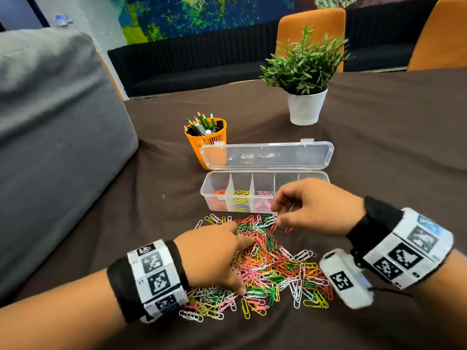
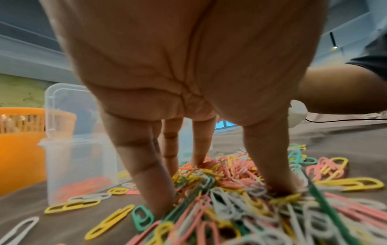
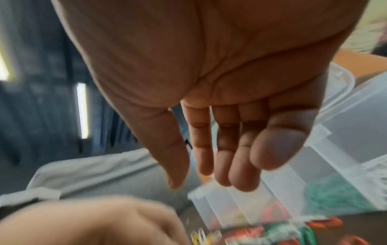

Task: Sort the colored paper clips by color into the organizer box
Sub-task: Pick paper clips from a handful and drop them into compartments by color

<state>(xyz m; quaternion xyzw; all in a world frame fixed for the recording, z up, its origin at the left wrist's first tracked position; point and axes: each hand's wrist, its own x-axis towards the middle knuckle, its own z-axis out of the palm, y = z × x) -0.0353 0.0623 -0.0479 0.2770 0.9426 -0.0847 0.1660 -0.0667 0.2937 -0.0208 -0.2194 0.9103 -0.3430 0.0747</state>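
The right hand (image 3: 220, 82) is seen from the palm side, its fingers (image 3: 272, 142) loosely extended and nothing held in them. Below and to the right, the clear organizer box (image 3: 314, 174) is seen, blurred, with green paper clips (image 3: 333, 199) in one compartment. The left hand (image 3: 83, 222) is seen at lower left.

No readable text, only coded square markers on the wristbands (image 1: 156, 279), no brands or numbers
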